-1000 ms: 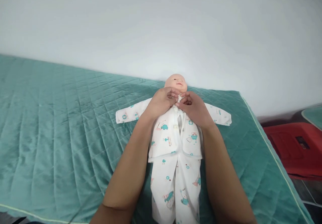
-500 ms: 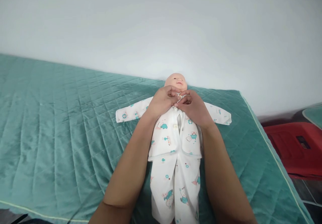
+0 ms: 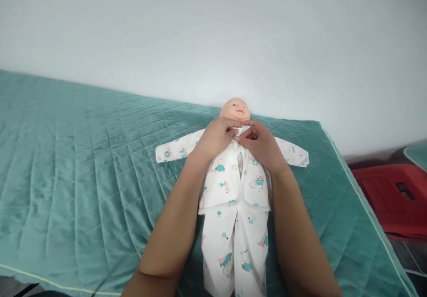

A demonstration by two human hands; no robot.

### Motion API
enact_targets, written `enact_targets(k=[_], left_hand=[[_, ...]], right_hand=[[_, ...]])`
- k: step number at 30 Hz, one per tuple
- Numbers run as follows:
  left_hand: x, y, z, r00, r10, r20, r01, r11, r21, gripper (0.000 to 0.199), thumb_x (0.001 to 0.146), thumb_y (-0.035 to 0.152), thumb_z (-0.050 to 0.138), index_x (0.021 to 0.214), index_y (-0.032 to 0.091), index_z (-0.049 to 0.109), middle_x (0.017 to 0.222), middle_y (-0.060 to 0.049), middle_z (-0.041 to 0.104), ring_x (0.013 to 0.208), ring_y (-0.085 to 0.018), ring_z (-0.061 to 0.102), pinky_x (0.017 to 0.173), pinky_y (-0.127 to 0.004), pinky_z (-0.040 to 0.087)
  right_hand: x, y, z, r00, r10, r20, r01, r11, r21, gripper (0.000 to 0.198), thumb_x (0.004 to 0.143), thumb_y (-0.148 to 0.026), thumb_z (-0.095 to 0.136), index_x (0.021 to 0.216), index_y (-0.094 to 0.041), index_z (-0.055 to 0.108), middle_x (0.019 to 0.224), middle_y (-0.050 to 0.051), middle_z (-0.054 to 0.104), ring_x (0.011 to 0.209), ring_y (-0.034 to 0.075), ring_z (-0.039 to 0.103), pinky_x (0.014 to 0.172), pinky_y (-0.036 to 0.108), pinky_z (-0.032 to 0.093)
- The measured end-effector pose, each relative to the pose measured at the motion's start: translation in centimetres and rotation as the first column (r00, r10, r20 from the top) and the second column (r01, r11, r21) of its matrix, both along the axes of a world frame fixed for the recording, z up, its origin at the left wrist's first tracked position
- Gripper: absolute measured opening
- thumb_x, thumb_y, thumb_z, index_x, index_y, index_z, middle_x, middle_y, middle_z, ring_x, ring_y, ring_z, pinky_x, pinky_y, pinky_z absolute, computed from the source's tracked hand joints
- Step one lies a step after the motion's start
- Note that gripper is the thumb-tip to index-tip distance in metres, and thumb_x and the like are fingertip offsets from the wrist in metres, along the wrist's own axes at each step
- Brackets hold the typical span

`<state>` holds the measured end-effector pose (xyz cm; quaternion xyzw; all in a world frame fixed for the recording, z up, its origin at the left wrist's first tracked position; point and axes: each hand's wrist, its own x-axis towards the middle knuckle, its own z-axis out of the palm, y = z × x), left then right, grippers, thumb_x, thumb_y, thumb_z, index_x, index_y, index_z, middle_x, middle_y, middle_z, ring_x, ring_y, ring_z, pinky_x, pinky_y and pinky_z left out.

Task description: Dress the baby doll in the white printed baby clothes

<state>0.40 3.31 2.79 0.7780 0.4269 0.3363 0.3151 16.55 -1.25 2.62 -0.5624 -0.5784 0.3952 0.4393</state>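
Observation:
A baby doll (image 3: 235, 109) lies on its back, dressed in a white printed jacket (image 3: 223, 185) and matching trousers (image 3: 218, 243). At the doll's collar, my left hand (image 3: 220, 134) pinches one side of the jacket's front edge. My right hand (image 3: 258, 141) pinches the other side, its fingertips meeting those of the left. A small button near the neck shows between the fingers. Lower down, a pale button (image 3: 235, 168) sits on the jacket front, where the two edges part slightly over the chest. Both sleeves stretch out sideways.
A green quilted cover (image 3: 100, 176) spreads under the doll, its piped edge running down the right. Behind it rises a pale wall (image 3: 213, 34). Right of the bed stands a red plastic chair or stool (image 3: 390, 194) on a dark tiled floor.
Both hands stay at the collar, with only slight finger shifts around the top button. The whole view has drifted a little, so the doll appears slightly further right.

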Motion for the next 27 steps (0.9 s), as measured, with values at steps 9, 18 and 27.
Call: enact_targets(k=[9,18,27], left_hand=[[0.2,-0.7,-0.7,0.983,0.066,-0.172,-0.045,0.991,0.124,0.04,0.094,0.017,0.045,0.118,0.029,0.073,0.119,-0.007,0.062,0.1,-0.022,0.065,0.084,-0.033,0.048],[0.2,-0.9,-1.5,0.975,0.137,-0.175,-0.109,0.981,0.16,0.038,0.098,0.025,0.043,0.119,0.024,0.074,0.11,-0.008,0.062,0.105,-0.023,0.063,0.085,-0.031,0.047],[0.2,-2.9,-1.0,0.972,0.176,0.156,-0.194,0.975,0.11,0.019,0.091,0.023,0.053,0.09,0.018,0.071,0.093,-0.004,0.069,0.087,-0.017,0.062,0.085,-0.029,0.046]], right_hand=[[-1.1,-1.2,-0.5,0.97,-0.142,0.199,0.115,0.984,0.139,0.05,0.083,-0.037,0.066,0.128,-0.022,0.049,0.091,-0.001,0.059,0.07,0.014,0.054,0.068,0.032,0.044],[-1.2,-1.9,-1.5,0.918,-0.203,0.34,0.114,0.957,0.265,0.028,0.091,-0.039,0.057,0.11,-0.022,0.068,0.099,0.006,0.056,0.085,0.019,0.058,0.087,0.037,0.047],[-1.6,-3.5,-1.3,0.909,-0.22,0.354,0.138,0.961,0.241,0.042,0.089,-0.044,0.058,0.126,-0.022,0.062,0.108,0.009,0.055,0.095,0.024,0.058,0.091,0.041,0.046]])
